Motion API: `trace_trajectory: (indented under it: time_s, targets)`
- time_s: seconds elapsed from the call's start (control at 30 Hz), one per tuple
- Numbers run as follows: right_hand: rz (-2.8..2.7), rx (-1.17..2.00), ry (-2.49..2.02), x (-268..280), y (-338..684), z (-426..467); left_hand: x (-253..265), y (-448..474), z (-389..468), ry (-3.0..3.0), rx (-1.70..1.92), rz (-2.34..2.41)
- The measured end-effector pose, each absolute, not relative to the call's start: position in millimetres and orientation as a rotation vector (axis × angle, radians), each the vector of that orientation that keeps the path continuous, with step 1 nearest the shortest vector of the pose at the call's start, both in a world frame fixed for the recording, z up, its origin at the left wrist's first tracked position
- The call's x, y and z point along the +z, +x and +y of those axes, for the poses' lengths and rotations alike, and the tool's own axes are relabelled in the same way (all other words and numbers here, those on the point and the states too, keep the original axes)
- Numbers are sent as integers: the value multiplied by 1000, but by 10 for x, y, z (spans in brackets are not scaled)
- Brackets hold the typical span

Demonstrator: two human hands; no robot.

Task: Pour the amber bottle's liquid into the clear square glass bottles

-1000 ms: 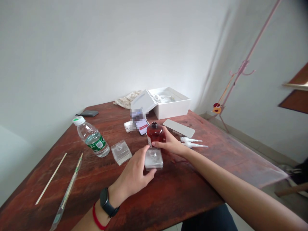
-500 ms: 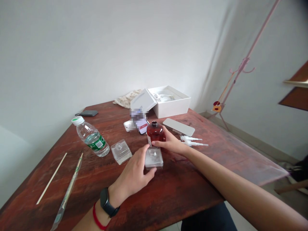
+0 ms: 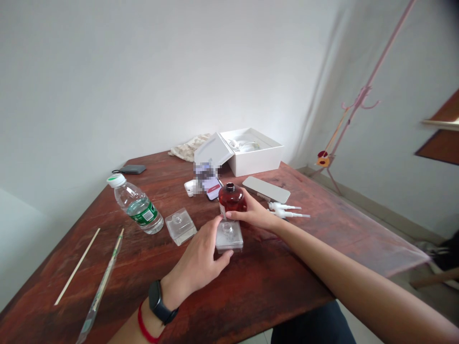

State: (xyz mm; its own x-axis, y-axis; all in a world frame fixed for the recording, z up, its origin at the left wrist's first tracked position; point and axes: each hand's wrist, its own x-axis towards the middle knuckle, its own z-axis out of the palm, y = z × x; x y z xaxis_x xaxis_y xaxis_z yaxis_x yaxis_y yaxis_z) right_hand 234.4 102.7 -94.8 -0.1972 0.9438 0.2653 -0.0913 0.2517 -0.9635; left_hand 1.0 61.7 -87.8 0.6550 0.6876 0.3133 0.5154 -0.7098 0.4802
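Note:
My right hand is wrapped round the side of a reddish-brown, uncapped bottle with a white label partly in view. The bottle stands upright just behind a clear plastic box with a round knob on its lid. Around that box's left side is my left hand, thumb at the front and index finger by the back corner near the bottle. Left of this hand sits a second clear knobbed box. White pump heads lie to the right of my right hand.
A water bottle, a bare wooden stick and a wrapped chopstick are on the left. Farther back are a phone, a white earbud case, a grey flat case, an open white box and a dark pouch.
The brown bottle and my right hand have sunk very slightly. My left hand and the clear box look the same.

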Motion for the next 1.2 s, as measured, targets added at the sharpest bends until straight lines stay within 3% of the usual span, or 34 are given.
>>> trace_trajectory:
  time_s: [1.2]
  targets:
    - [-1026,741,-1128,-949,2543,1223,-878,-7,599,2544,690,951]
